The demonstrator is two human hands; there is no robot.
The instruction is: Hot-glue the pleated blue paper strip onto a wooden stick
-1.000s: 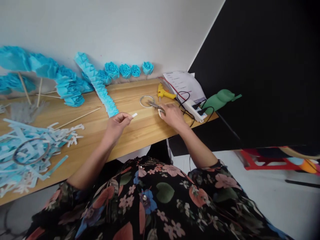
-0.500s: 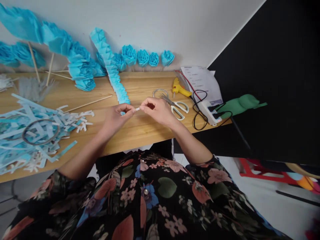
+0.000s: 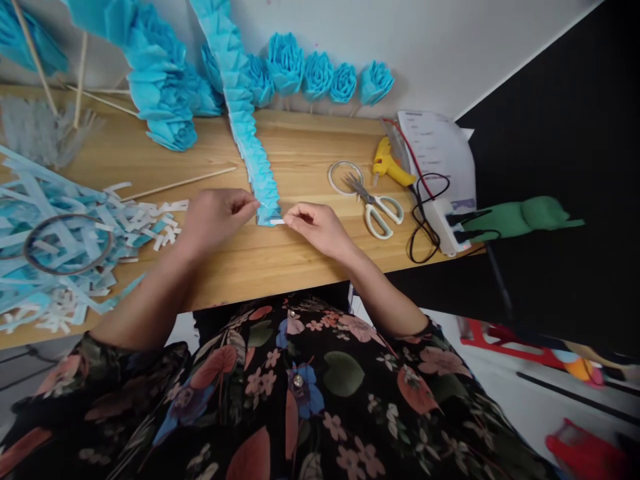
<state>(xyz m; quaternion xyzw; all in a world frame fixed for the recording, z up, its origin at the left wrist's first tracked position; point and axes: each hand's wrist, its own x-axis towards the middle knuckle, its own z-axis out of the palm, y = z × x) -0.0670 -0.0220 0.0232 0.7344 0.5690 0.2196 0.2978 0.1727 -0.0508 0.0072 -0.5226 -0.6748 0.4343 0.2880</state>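
A long pleated strip of blue crepe paper (image 3: 245,113) runs from the wall down to the table, its near end lying between my hands. My left hand (image 3: 215,217) is closed in a pinch at the strip's left edge; what its fingertips hold, if anything, I cannot make out. With thumb and finger pinched, my right hand (image 3: 320,227) holds a small white paper strip (image 3: 277,221) across the blue strip's near end.
White-handled scissors (image 3: 377,210), a tape ring (image 3: 345,177) and a yellow glue gun (image 3: 393,167) lie to the right, by a power strip (image 3: 443,227). Paper scraps (image 3: 75,267) are heaped at left beside a wooden stick (image 3: 183,183). Blue paper roses (image 3: 317,75) line the wall.
Both hands were together over the small white strip. My left hand has moved away leftwards to the blue strip's edge, while the white strip is now at its near end. The view has shifted.
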